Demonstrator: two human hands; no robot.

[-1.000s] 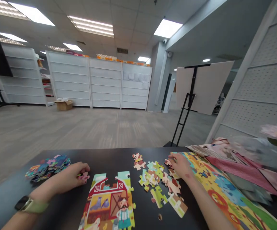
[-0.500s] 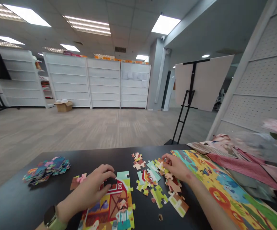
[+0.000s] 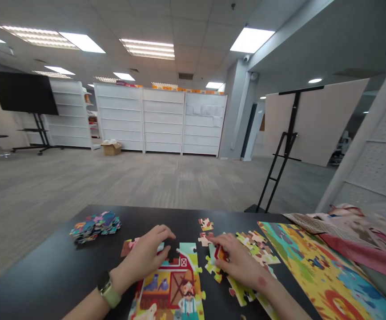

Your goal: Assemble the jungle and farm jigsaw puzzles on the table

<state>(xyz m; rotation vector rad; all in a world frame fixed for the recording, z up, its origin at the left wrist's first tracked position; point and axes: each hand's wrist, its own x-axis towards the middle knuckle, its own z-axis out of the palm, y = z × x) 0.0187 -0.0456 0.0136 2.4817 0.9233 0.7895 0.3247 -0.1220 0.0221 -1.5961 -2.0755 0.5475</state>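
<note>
A partly joined farm jigsaw puzzle point(image 3: 179, 284) lies before me, showing a red barn and a farmer in overalls. My left hand point(image 3: 149, 251) hovers at its upper left corner with thumb and fingers apart. A light blue bit of puzzle point(image 3: 160, 247) shows between them; whether they touch it I cannot tell. My right hand point(image 3: 236, 260) reaches over the loose pieces, thumb and forefinger apart around a red-and-white barn piece point(image 3: 220, 253). Its palm hides part of the pile. Beyond its fingertips lie cow-patterned pieces point(image 3: 206, 224). A pink-and-brown piece point(image 3: 128, 246) sits beside my left wrist.
Loose puzzle pieces point(image 3: 259, 249) spread right of my right hand. A heap of blue and purple pieces point(image 3: 96, 226) is at the table's back left. A finished animal puzzle point(image 3: 309, 262) covers the right side, beside pink cloth point(image 3: 363, 244). The dark table point(image 3: 46, 275) extends left.
My right hand has moved nearer over the loose pieces, onto the barn piece. The light blue bit now shows by my left hand. The view has turned slightly left.
</note>
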